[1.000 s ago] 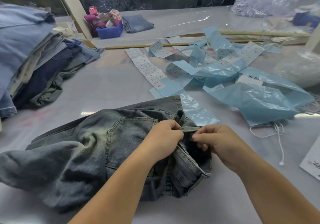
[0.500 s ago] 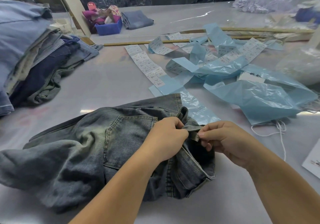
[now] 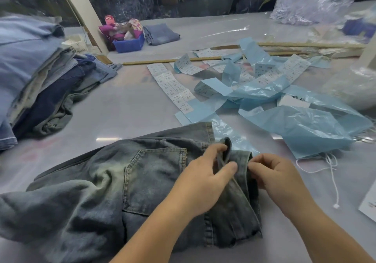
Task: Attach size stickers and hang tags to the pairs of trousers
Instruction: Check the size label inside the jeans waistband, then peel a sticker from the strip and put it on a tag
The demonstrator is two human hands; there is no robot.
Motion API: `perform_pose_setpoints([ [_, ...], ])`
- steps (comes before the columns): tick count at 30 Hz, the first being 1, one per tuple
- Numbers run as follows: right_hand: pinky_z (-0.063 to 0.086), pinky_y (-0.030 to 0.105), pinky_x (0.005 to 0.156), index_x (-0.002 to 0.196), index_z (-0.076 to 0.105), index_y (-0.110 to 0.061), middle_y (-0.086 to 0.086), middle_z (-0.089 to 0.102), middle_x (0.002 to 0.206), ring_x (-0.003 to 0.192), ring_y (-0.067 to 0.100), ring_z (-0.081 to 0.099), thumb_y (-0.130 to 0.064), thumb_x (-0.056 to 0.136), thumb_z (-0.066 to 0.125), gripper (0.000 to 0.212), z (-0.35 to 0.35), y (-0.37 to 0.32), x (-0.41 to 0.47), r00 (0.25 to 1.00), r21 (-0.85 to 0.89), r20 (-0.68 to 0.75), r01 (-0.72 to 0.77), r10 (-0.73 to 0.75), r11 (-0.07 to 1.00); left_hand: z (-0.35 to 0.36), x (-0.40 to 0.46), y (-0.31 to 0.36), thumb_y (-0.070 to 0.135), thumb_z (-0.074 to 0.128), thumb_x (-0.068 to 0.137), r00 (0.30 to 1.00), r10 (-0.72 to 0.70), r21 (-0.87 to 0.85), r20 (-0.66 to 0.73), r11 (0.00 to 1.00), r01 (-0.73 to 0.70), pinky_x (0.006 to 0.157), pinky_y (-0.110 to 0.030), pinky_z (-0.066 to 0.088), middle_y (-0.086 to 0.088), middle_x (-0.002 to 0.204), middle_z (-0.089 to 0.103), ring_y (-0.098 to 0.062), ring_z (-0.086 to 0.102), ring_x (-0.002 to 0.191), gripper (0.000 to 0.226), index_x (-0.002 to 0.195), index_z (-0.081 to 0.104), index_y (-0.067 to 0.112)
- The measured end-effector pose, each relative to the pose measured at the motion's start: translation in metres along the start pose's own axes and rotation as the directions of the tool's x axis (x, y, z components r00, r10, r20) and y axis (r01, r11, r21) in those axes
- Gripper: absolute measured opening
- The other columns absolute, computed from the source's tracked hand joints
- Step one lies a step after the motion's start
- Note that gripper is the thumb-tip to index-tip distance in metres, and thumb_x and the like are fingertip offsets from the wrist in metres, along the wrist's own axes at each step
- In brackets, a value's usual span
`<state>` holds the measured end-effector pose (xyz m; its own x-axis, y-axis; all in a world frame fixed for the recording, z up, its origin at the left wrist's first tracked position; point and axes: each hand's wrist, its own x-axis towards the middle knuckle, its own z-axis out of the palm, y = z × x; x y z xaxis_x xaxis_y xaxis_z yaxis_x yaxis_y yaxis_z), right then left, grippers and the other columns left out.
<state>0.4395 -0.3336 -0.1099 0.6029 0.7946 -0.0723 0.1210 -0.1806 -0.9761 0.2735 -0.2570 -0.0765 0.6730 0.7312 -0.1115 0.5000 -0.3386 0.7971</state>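
Faded grey-blue denim trousers (image 3: pixel 105 183) at desk's near edge. Left hand (image 3: pixel 205 183) pinches raised waistband fold; right hand (image 3: pixel 276 179) pinches waistband edge beside it.

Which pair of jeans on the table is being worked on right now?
The faded grey-blue jeans nearest the camera: both the left hand and right hand pinch its waistband. The stacked jeans at left and the folded pair beyond lie untouched.

two hands (image 3: pixel 203 183), one pair of jeans (image 3: pixel 105 191), one blue bin (image 3: pixel 129 45), two wooden sticks (image 3: pixel 162 61).
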Motion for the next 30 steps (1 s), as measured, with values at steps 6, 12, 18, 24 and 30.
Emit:
perform_pose_setpoints([
  [6,0.052,0.021,0.062,0.080,0.068,-0.019,-0.001,0.070,0.073,0.063,0.008,0.063,-0.012,0.074,0.080,0.014,0.008,-0.010,0.002,0.996,0.014,0.011,0.088,-0.088,0.996,0.010,0.001,0.003,0.048,0.047,0.089,0.981,0.152,0.224,0.118,0.959,-0.176,0.091,-0.037,0.051,0.001,0.122,0.064,-0.018,0.063,0.103,0.069,0.146,0.008,0.053],
  [12,0.041,0.025,0.081,0.086,0.056,-0.035,-0.007,0.060,0.091,0.089,0.018,0.057,-0.003,0.059,0.080,0.048,0.016,-0.021,0.024,0.966,-0.579,0.102,0.252,-0.238,0.775,-0.034,0.044,0.006,0.043,0.047,0.091,0.988,0.148,0.387,0.042,0.909,-0.152,0.088,-0.033,0.050,0.010,0.110,0.067,-0.015,0.060,0.102,0.033,0.122,0.054,0.034],
  [18,0.034,0.004,0.081,0.088,0.052,-0.049,-0.032,0.052,0.099,0.102,-0.006,0.049,-0.011,0.070,0.067,0.044,0.050,-0.050,0.074,0.928,-0.542,0.303,0.356,-0.218,0.761,-0.058,0.139,-0.020,0.032,0.045,0.095,0.984,-0.008,0.455,-0.179,0.886,0.090,0.089,-0.041,0.048,-0.002,0.116,0.060,-0.023,0.054,0.103,0.027,0.113,0.061,0.020],
  [24,0.040,0.026,0.092,0.132,0.057,-0.024,-0.007,0.058,0.133,0.114,0.007,0.054,-0.027,0.081,0.067,0.052,0.065,-0.059,0.153,0.971,-0.509,0.224,0.044,0.084,0.860,-0.042,0.209,-0.043,0.036,0.043,0.096,0.990,-0.010,0.630,-0.138,0.771,0.096,0.094,-0.041,0.038,-0.009,0.126,0.052,-0.029,0.045,0.113,0.036,0.120,0.055,0.013],
  [30,0.037,0.017,0.082,0.125,0.061,-0.021,-0.010,0.062,0.117,0.103,0.006,0.056,-0.025,0.082,0.067,0.044,0.086,-0.047,0.181,0.991,-0.570,0.094,0.133,-0.096,0.811,-0.038,0.215,-0.064,0.034,0.047,0.095,0.951,0.132,0.508,-0.280,0.861,0.031,0.085,-0.033,0.038,0.002,0.107,0.059,-0.020,0.048,0.101,0.021,0.102,0.060,0.019],
])
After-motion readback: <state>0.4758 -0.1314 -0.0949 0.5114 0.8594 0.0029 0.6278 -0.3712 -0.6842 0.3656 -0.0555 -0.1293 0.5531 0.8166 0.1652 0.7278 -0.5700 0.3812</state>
